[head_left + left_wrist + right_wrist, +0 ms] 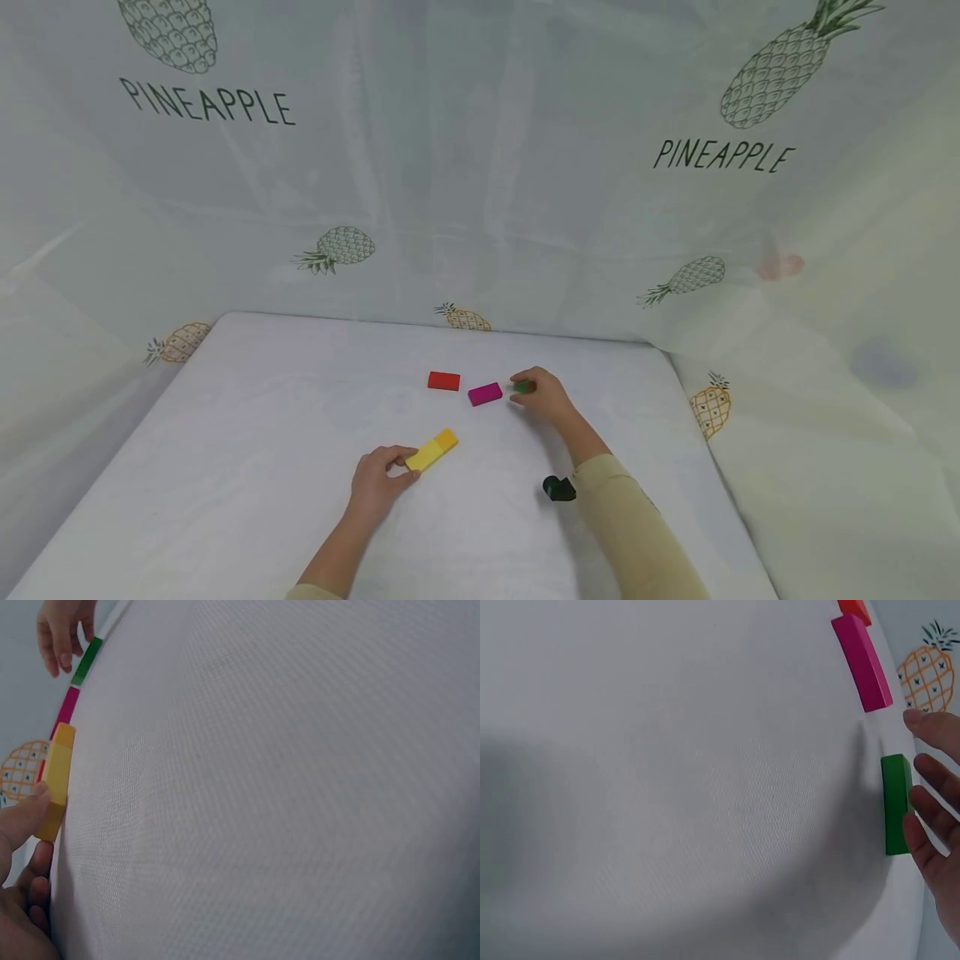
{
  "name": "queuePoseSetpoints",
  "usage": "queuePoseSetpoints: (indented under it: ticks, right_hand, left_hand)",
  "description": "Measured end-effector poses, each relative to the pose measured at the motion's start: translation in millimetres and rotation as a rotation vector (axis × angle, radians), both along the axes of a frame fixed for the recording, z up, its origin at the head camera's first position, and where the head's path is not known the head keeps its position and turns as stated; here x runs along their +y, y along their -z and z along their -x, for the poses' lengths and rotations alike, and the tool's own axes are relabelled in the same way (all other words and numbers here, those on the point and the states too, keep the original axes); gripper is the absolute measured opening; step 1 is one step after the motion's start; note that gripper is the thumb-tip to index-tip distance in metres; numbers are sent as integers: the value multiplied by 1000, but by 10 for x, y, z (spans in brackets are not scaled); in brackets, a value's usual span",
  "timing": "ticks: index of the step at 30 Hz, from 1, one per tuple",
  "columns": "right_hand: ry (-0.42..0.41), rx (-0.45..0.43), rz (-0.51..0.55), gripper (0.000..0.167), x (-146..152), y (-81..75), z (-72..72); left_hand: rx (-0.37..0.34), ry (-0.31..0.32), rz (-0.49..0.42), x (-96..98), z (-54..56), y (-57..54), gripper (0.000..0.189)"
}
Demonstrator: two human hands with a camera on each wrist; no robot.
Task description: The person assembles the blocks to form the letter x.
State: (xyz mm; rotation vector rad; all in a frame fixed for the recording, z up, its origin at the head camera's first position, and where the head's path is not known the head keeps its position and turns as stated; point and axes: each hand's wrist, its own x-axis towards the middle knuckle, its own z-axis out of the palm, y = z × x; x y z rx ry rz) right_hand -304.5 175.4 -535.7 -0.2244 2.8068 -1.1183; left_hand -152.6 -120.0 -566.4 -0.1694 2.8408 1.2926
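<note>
At the near end of a yellow block [425, 456], my left hand [375, 483] pinches it between thumb and fingers. An orange-yellow block [447, 439] lines up end to end with it, pointing away to the right. My right hand [542, 395] is over a green block [896, 804], its fingers loosely bent and spread along the block's far side. Much of the green block is hidden by that hand in the head view. A magenta block [485, 394] lies just left of the right hand, and a red block [444, 381] sits left of the magenta one.
A white cloth covers the table [247, 467]. Behind it hangs a pale sheet [465, 167] printed with pineapples, which also drapes along the right side. Beside the right sleeve [630, 517] is a dark object [558, 489], partly hidden by the sleeve.
</note>
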Motion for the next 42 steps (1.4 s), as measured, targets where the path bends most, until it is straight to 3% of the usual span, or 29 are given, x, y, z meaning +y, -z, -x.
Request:
queuePoseSetpoints:
  ticks: [12,25,42]
  right_hand:
    - [-19,4,-38,32,187,16,120]
    - [-9,29,-60,33,190,84,209]
    - [35,-27,21,35,207,102,275]
  left_hand:
    - [15,-3,7,5,4,18,36]
    - [21,-3,2,2,1,-4,35]
    - [18,2,9,4,2,4,35]
